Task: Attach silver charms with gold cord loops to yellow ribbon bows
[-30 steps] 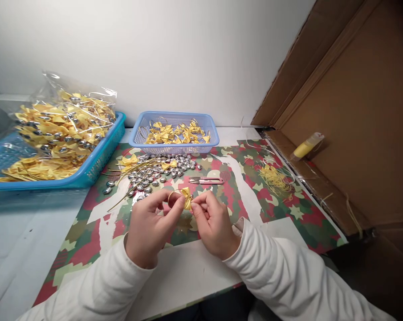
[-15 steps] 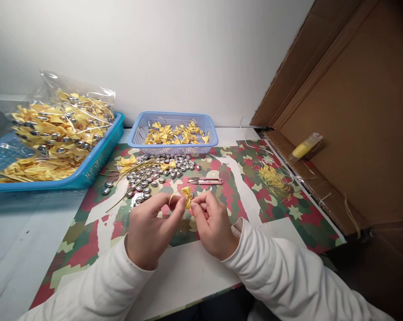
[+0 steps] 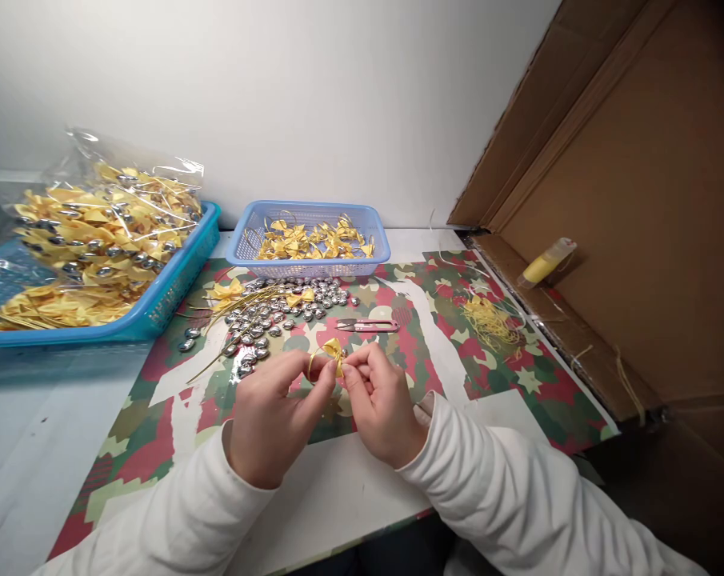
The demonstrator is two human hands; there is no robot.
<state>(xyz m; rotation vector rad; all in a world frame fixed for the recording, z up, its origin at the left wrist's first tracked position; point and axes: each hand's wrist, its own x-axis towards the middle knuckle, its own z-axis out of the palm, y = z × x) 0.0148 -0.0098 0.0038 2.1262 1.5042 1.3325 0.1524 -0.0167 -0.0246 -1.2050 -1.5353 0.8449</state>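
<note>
Both hands pinch one small yellow bow (image 3: 333, 352) above the camo mat (image 3: 494, 384), left hand (image 3: 271, 416) and right hand (image 3: 381, 408) fingertips closed narrow on it from either side, so it stays steady. Silver beads (image 3: 278, 308) and pink snips (image 3: 367, 325) lie just behind within reach; light blue basket (image 3: 314, 260) of bows further back

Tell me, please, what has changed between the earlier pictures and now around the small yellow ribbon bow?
Very little. Both hands, left hand and right hand, still pinch the small yellow ribbon bow between them, their fingertips drawn slightly closer. The pink thread snips, silver beads and light-blue plastic basket stayed put.
</note>
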